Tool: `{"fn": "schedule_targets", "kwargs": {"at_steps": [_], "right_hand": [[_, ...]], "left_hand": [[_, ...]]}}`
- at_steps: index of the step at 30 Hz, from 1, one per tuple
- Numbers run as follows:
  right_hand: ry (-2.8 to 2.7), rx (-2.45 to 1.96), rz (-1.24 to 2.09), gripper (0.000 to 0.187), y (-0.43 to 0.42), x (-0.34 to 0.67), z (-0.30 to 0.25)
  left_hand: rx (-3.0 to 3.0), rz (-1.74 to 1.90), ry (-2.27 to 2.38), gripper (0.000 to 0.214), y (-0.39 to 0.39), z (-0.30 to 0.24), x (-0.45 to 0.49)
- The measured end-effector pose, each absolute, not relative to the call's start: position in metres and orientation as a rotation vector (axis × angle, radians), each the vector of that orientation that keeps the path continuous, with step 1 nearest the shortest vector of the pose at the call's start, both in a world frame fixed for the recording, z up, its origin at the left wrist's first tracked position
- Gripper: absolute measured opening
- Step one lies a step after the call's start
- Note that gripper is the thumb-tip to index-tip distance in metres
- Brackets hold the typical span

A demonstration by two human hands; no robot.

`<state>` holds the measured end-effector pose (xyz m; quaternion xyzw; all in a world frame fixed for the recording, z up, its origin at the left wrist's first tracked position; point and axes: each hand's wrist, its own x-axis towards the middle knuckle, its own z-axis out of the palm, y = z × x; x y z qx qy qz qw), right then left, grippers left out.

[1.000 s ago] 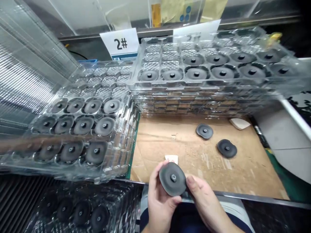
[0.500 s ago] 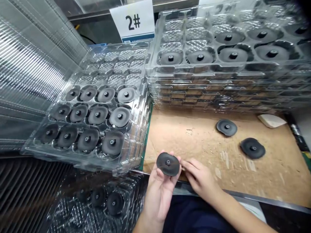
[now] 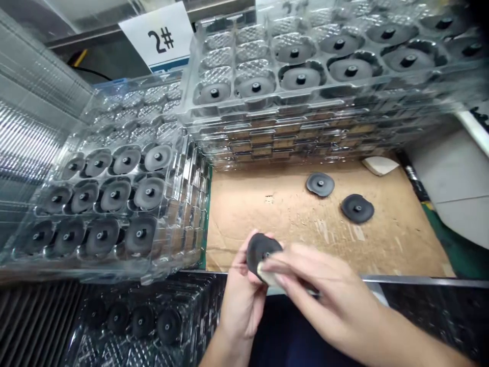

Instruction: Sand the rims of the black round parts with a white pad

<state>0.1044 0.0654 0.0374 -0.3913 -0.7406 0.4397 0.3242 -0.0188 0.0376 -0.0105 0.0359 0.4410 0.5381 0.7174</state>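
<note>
Left hand: The palm faces up and to the right. Its fingers curl around the left edge of the dark rubber disc and are clamped on it.

Right hand: It comes from about 4 o'clock of the disc and lies over the disc's lower part. Its fingers stay together and reach toward 9 o'clock, so their long line crosses the disc.

Between the hands: A pale piece sits at the right fingertips, against the lower edge of the disc. It may be cloth or paper, but I cannot say which.

Disc position: It is held above the near edge of the cardboard sheet and tilted. It looks round, with no clear long axis. The right hand lies on top, so it is nearer to the camera.

Around: Two more dark discs lie on the cardboard at about 1 o'clock. Stacked clear blister trays stand at 12 o'clock, another clear tray at 10 o'clock, and a lower tray at 8 o'clock.

Hidden: Motion blur and the right fingers cover the disc's centre and lower edge. I cannot tell if these fingers pinch the pale piece.
</note>
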Motion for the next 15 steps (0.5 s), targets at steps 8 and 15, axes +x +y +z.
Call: {"fn": "schedule_targets", "kwargs": {"at_steps": [8, 15], "right_hand": [[-1.869, -0.921, 0.975, 0.028, 0.053, 0.118, 0.031], [-1.803, -0.928, 0.866, 0.025, 0.054, 0.132, 0.037]], "left_hand": [[0.123, 1.139, 1.032, 0.050, 0.038, 0.002, -0.009], [0.191, 1.026, 1.014, 0.046, 0.035, 0.006, 0.001]]}}
